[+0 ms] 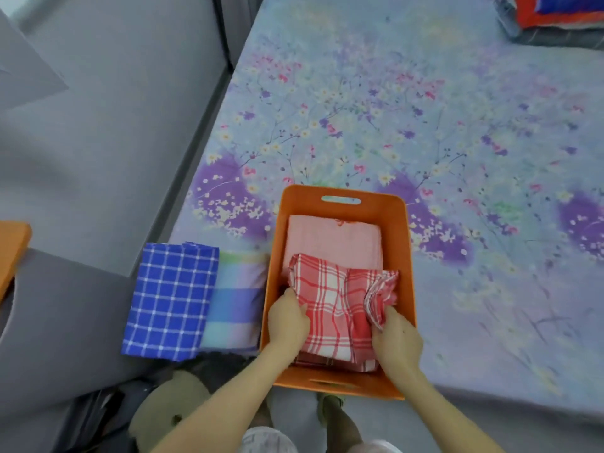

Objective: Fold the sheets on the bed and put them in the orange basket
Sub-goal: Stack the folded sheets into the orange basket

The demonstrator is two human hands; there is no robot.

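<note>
An orange basket (pixel 400 230) stands on the near edge of the bed. Inside it, at the far end, lies a folded pink sheet (pixel 333 238). Over its near part lies a folded red-and-white checked sheet (pixel 330 308). My left hand (pixel 287 317) grips that checked sheet's left edge inside the basket. My right hand (pixel 394 338) holds its right side, where the bunched layers stick up. Left of the basket, a folded blue checked sheet (pixel 170 299) and a folded pastel striped sheet (pixel 235 299) lie side by side on the bed corner.
The bed (pixel 425 125) has a purple floral cover and stretches away behind the basket. Bright red-and-blue fabric (pixel 562 9) sits at its far right corner. An orange surface (pixel 11 250) shows at the left edge. A grey floor and a dark bag (pixel 94 416) lie to the left.
</note>
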